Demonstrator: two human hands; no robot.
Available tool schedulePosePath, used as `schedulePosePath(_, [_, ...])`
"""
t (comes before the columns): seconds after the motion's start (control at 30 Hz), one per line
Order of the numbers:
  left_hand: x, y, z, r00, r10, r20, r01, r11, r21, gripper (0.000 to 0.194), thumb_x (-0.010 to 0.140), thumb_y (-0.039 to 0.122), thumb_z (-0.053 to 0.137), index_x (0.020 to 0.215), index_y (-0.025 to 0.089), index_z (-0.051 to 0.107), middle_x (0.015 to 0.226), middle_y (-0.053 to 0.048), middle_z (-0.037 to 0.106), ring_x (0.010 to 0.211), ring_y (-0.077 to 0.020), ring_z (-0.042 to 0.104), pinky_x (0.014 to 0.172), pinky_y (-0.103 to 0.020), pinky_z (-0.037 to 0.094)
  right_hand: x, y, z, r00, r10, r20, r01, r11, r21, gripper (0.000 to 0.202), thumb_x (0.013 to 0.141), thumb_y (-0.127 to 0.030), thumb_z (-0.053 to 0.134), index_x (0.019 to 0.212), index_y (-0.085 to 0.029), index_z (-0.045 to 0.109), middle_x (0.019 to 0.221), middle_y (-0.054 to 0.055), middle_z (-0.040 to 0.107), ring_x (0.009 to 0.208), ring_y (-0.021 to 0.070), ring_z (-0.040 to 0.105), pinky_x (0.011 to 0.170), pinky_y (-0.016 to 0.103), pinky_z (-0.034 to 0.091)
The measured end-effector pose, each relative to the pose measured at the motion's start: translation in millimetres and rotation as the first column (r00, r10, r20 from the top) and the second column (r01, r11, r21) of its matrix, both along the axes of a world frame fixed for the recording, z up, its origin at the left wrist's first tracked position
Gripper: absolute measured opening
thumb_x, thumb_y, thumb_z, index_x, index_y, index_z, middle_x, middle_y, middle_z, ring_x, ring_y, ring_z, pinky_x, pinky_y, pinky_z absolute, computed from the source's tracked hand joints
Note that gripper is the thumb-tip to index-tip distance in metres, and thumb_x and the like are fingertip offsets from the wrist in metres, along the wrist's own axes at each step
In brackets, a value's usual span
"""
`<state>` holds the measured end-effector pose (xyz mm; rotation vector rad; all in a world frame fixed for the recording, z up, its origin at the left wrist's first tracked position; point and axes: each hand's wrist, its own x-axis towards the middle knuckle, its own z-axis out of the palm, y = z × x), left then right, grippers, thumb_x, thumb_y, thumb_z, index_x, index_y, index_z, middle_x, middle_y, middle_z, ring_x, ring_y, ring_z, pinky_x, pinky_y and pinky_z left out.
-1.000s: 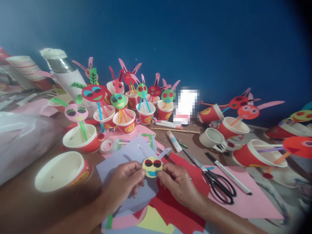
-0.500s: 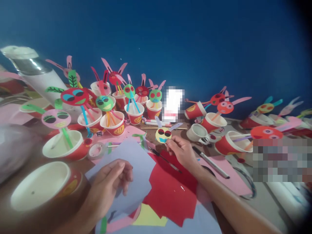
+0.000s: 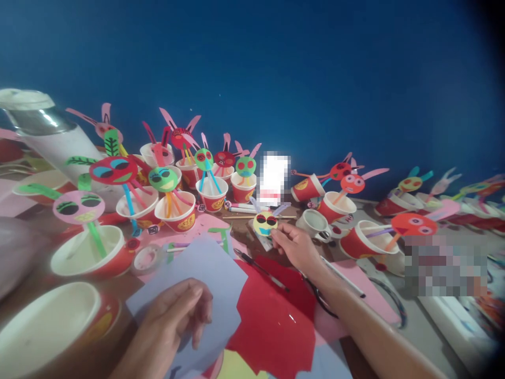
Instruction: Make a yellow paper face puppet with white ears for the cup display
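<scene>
My right hand [image 3: 294,243] pinches the edge of a round yellow paper face [image 3: 265,225] with dark eyes, a blue mouth and pale ears. It is held near the middle of the table, left of a white mug [image 3: 313,223]. My left hand [image 3: 183,310] hovers over a pale blue-violet paper sheet [image 3: 213,268], its fingers loosely curled and apart, with nothing in them. Red paper [image 3: 276,321] lies between my hands, and a black pen [image 3: 262,269] rests across its upper part.
Red and white paper cups [image 3: 175,213] with paper faces on sticks stand along the back. An empty cup [image 3: 51,326] is at the lower left, a flask [image 3: 59,137] behind. A marker [image 3: 343,277] and pink paper [image 3: 379,300] lie right.
The view has shifted, so cups and papers appear lower and further left. My right hand still holds the yellow face, and my left hand remains over the pale sheet.
</scene>
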<state>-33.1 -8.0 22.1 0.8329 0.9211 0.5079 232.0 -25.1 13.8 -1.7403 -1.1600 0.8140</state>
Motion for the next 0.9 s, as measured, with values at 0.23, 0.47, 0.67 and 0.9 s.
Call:
schedulePosePath(0.23, [5, -2, 3.4, 0.999, 0.047, -0.006, -0.048, 0.998, -0.039, 0.036, 0.069, 0.05, 0.067, 0.062, 0.015, 0.058, 0.054, 0.002, 0.055, 0.039, -0.0059, 0.043, 0.039, -0.018, 0.033, 14, 2, 2.2, 0.999, 0.025, 0.027, -0.023, 0.997, -0.071, 0.031, 0.083, -0.038, 0.051, 0.058, -0.019, 0.048, 0.053, -0.005, 0.051, 0.044, 0.0079, 0.043, 0.047, 0.021, 0.033])
schedulePosePath(0.47, [5, -3, 7.0, 0.999, 0.047, -0.008, -0.048, 0.997, -0.06, 0.035, 0.065, 0.049, 0.071, 0.061, 0.015, 0.06, 0.052, 0.001, 0.056, 0.039, -0.0061, 0.044, 0.038, -0.017, 0.033, 14, 2, -2.5, 0.997, 0.044, 0.058, -0.036, 0.989, -0.146, 0.032, 0.082, -0.04, 0.051, 0.057, -0.019, 0.048, 0.051, -0.005, 0.05, 0.043, 0.0083, 0.043, 0.046, 0.021, 0.032])
schedulePosePath(0.67, [4, -5, 6.6, 0.999, 0.046, -0.022, -0.047, 0.998, -0.046, 0.033, 0.071, 0.046, 0.065, 0.063, 0.016, 0.059, 0.054, 0.002, 0.056, 0.039, -0.0063, 0.045, 0.04, -0.017, 0.033, 17, 2, -7.3, 0.996, 0.065, 0.054, -0.055, 0.983, -0.173, 0.032, 0.081, -0.04, 0.051, 0.057, -0.019, 0.049, 0.052, -0.004, 0.052, 0.043, 0.0083, 0.043, 0.044, 0.021, 0.031])
schedulePosePath(0.9, [2, -1, -0.1, 1.0, -0.009, 0.023, 0.009, 1.0, -0.007, 0.031, 0.076, 0.045, 0.061, 0.066, 0.015, 0.059, 0.055, 0.001, 0.056, 0.04, -0.0069, 0.046, 0.04, -0.018, 0.034, 7, -2, 3.0, 0.996, 0.085, -0.008, -0.085, 0.986, -0.143, 0.032, 0.082, -0.04, 0.052, 0.057, -0.019, 0.047, 0.05, -0.005, 0.047, 0.043, 0.0078, 0.042, 0.044, 0.021, 0.031])
